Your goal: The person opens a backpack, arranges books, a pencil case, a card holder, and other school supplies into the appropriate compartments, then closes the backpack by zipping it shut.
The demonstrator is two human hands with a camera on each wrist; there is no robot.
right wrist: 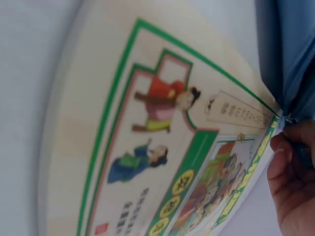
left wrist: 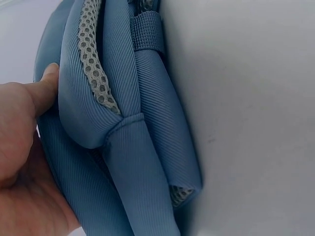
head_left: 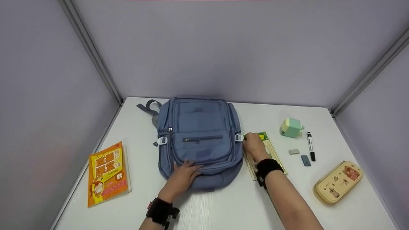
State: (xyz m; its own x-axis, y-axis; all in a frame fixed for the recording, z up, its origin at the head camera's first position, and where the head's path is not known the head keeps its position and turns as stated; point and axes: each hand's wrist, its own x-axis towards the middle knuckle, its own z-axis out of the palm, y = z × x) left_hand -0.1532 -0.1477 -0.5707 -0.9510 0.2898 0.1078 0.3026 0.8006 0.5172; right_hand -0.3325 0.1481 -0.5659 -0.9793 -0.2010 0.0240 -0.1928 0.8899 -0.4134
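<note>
A blue backpack (head_left: 204, 118) lies front side up on the white table, its front pocket zip facing up. My left hand (head_left: 182, 177) rests on its lower front edge with the fingers spread; the left wrist view shows the thumb (left wrist: 49, 83) against the blue fabric. At the bag's right side, by the white buckle (head_left: 239, 138), my right hand (head_left: 255, 147) pinches a zipper pull (right wrist: 289, 119). Beneath that hand and wrist lies a green-bordered book (head_left: 273, 150), partly covered by them. Its printed figures show large in the right wrist view.
An orange book (head_left: 107, 175) lies at the left. On the right are a green-and-yellow box-shaped item (head_left: 291, 127), a marker (head_left: 311, 146), a grey eraser-like block (head_left: 294, 151), a dark blue block (head_left: 305, 160) and a yellow pencil case (head_left: 340, 182). Grey panels enclose the table's back and sides.
</note>
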